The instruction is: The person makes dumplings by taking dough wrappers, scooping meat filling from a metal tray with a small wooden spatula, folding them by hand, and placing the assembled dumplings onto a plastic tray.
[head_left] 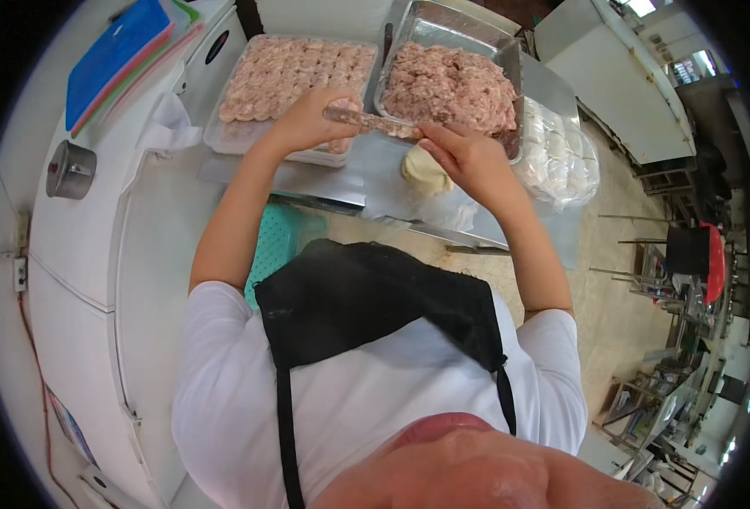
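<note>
In my left hand [314, 120], curled fingers hold a small dumpling, mostly hidden, with pink meat showing at its top. My right hand [470, 161] is closed on the right end of a flat, meat-smeared spatula [381, 124]. The spatula's other end reaches the dumpling in my left hand. Behind my left hand lies a plastic tray [213, 138] packed with rows of meat dumplings [298, 72]. A metal pan [451, 32] heaped with ground meat [449, 85] stands beyond my right hand. Below that hand sits a pale yellow stack of round wrappers [426, 172].
White packs in clear plastic [557, 157] lie right of the pan. Coloured cutting boards [120, 64] and a metal cup [71, 170] rest on the white freezer at left. Under the metal table is a green basket [277, 242]. A red and black chair [697, 261] stands at far right.
</note>
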The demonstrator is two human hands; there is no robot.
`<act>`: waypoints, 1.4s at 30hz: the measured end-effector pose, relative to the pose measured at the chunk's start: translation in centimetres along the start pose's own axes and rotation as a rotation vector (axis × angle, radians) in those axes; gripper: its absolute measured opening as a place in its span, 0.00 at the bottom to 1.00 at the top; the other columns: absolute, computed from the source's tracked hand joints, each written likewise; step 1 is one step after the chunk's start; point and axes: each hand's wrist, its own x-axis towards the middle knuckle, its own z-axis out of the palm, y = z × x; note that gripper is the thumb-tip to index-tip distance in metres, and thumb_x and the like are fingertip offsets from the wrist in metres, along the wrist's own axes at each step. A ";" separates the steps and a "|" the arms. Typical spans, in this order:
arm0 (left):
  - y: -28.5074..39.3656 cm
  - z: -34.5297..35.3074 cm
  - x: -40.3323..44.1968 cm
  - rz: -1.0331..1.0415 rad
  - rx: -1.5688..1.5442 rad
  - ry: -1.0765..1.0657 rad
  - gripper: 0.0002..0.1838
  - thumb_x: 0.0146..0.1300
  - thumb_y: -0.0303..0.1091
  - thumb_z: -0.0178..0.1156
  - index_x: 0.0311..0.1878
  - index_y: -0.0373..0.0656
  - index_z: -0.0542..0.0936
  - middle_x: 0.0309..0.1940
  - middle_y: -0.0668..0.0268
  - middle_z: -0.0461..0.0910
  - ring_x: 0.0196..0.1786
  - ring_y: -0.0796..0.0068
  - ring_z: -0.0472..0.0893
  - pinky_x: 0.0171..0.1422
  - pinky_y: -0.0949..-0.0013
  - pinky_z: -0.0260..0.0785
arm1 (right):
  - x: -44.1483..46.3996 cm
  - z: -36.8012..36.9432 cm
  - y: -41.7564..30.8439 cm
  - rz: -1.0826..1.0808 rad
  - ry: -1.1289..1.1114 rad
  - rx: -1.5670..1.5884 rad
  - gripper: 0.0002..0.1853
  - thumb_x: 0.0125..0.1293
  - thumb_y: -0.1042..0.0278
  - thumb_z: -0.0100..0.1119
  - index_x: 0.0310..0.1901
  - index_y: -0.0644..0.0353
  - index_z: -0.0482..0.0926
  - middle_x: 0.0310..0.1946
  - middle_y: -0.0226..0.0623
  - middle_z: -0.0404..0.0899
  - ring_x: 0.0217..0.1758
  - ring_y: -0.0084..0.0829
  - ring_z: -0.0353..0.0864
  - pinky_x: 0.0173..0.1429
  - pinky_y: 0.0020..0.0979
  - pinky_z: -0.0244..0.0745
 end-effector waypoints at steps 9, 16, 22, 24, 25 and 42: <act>-11.6 -2.9 -2.8 -0.020 0.279 0.137 0.33 0.49 0.46 0.71 0.57 0.40 0.75 0.46 0.52 0.79 0.50 0.57 0.78 0.56 0.61 0.69 | -4.0 2.1 2.0 0.462 0.101 0.313 0.15 0.69 0.59 0.57 0.48 0.62 0.82 0.34 0.38 0.83 0.36 0.29 0.80 0.42 0.28 0.73; -11.5 1.4 -1.3 -0.063 0.333 0.167 0.36 0.53 0.40 0.68 0.65 0.40 0.68 0.45 0.48 0.79 0.50 0.51 0.78 0.55 0.58 0.70 | -11.3 1.1 3.6 0.825 0.207 0.578 0.15 0.70 0.58 0.56 0.52 0.57 0.82 0.20 0.18 0.67 0.17 0.09 0.58 0.20 0.16 0.50; -10.1 4.0 0.5 -0.180 0.250 0.111 0.42 0.54 0.37 0.66 0.72 0.41 0.58 0.57 0.42 0.74 0.61 0.47 0.73 0.63 0.58 0.66 | -12.6 0.2 4.5 0.856 0.229 0.580 0.15 0.70 0.57 0.56 0.52 0.55 0.82 0.20 0.18 0.67 0.18 0.10 0.59 0.21 0.16 0.52; -12.8 6.0 2.0 -0.110 0.322 0.172 0.42 0.54 0.34 0.65 0.72 0.41 0.57 0.58 0.42 0.73 0.61 0.46 0.73 0.64 0.58 0.66 | -12.3 0.1 5.1 0.870 0.204 0.578 0.16 0.70 0.57 0.56 0.52 0.55 0.82 0.20 0.18 0.67 0.18 0.10 0.59 0.21 0.16 0.52; -13.2 6.4 2.4 -0.078 0.359 0.203 0.42 0.54 0.33 0.65 0.72 0.41 0.57 0.59 0.42 0.72 0.61 0.46 0.73 0.64 0.59 0.66 | -12.1 0.1 5.5 0.876 0.188 0.580 0.16 0.70 0.57 0.57 0.52 0.55 0.82 0.20 0.18 0.67 0.18 0.10 0.59 0.21 0.16 0.52; -10.7 3.6 2.3 -0.339 0.311 0.301 0.29 0.59 0.29 0.53 0.67 0.44 0.67 0.60 0.48 0.73 0.61 0.50 0.73 0.65 0.57 0.64 | -6.0 -9.3 19.1 0.372 -0.397 -0.456 0.14 0.64 0.59 0.55 0.34 0.61 0.83 0.30 0.48 0.82 0.37 0.49 0.81 0.40 0.45 0.75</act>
